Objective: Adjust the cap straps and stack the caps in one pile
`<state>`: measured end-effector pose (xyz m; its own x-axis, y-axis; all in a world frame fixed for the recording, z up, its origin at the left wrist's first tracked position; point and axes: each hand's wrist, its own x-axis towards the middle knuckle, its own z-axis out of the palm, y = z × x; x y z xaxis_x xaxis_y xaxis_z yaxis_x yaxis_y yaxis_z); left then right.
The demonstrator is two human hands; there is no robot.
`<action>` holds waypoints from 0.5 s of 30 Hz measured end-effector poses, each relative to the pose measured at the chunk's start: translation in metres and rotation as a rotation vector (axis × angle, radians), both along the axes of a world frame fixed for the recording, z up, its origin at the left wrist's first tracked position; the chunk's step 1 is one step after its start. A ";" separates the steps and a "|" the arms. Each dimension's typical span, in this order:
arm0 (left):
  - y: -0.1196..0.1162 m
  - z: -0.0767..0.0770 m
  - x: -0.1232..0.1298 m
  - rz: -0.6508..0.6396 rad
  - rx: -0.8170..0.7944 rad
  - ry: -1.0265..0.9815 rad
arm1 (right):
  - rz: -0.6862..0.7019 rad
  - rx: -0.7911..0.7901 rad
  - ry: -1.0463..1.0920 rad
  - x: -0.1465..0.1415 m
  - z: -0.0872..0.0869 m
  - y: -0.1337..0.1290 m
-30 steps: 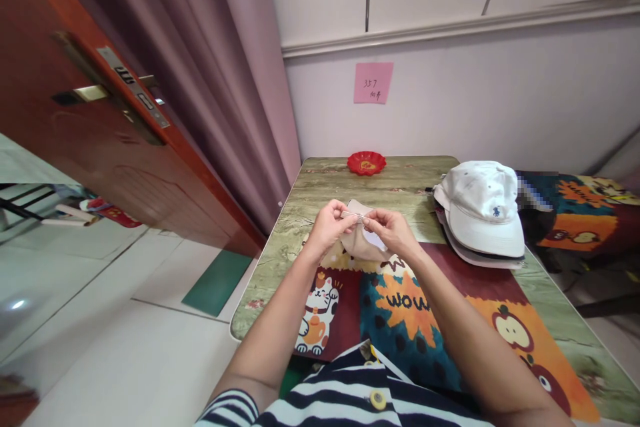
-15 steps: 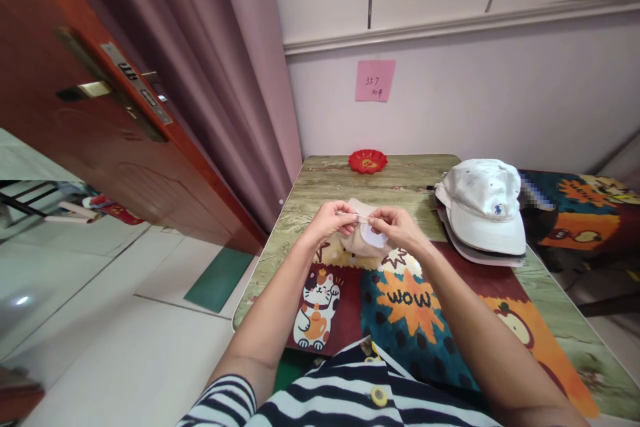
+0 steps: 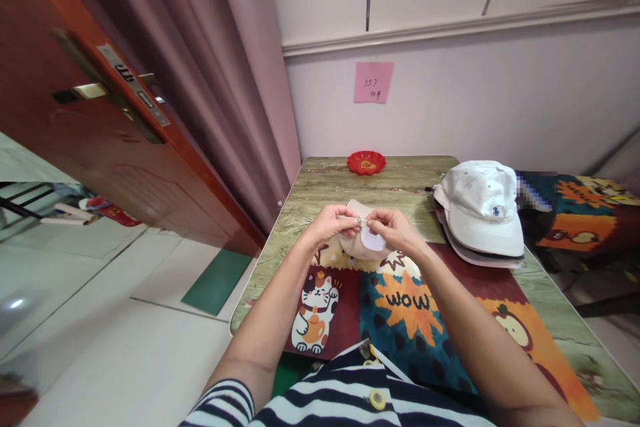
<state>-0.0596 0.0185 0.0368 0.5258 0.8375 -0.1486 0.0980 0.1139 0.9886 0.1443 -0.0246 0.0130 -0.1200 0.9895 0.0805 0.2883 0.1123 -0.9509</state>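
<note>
A beige cap [image 3: 353,248] lies on the table under my hands, partly hidden by them. A white rounded patch or opening [image 3: 373,240] shows on its right side. Just above the cap, my left hand [image 3: 336,223] pinches a thin pale strip [image 3: 362,219] between thumb and forefinger. From the other side my right hand [image 3: 390,227] pinches the same strip, its fingertips close to the left ones. Whether the strip belongs to the cap I cannot tell.
A stack of caps, a white one [image 3: 483,203] on top, sits at the right. Against the wall is a red scalloped dish [image 3: 367,162]. A colourful mat [image 3: 345,310] covers the near part of the wood-patterned table [image 3: 320,177]. A door [image 3: 165,180] stands at the left.
Both hands keep their pinch over the cap, with only a small shift of the fingers. More of the thin strip shows between the fingertips. The view has moved slightly.
</note>
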 end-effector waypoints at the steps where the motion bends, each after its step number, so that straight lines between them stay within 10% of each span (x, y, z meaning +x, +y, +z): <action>1: 0.001 0.000 -0.001 -0.014 -0.003 0.010 | 0.003 0.002 -0.007 0.000 0.000 0.000; 8: 0.015 0.018 -0.002 -0.052 0.447 0.313 | 0.045 0.008 0.038 0.003 -0.001 0.001; 15: 0.038 0.021 -0.004 -0.442 0.082 0.261 | 0.064 0.015 0.032 0.003 0.004 0.000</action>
